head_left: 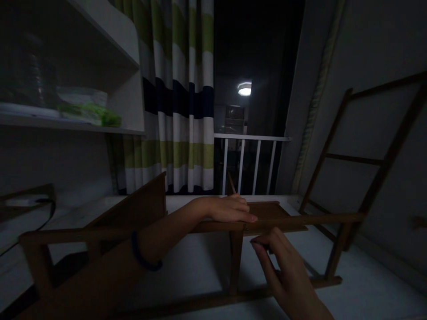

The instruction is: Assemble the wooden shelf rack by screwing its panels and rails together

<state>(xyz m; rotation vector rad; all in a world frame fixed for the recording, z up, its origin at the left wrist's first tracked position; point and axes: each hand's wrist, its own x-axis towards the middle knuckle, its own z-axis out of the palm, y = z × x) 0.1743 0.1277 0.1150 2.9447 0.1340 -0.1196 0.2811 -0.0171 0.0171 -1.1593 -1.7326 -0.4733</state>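
A brown wooden frame [303, 219] with a long top rail and several uprights stands on a white surface. My left hand [230, 208] lies over the top rail near its middle joint, its fingers curled round the wood. A dark band [137, 254] circles my left wrist. Just below the rail, to the right of the middle upright [236, 260], my right hand [285, 262] is closed in a pinch. Something small and dark shows at its fingertips, too dim to name. The pinching fingers are apart from the rail.
Wooden panels [133, 202] stand or lie behind the frame. A ladder-like wooden frame [353, 158] leans against the right wall. At upper left, a white shelf [128, 98] holds a clear container and something green. A striped curtain [183, 98] and white railing [258, 160] are at the back.
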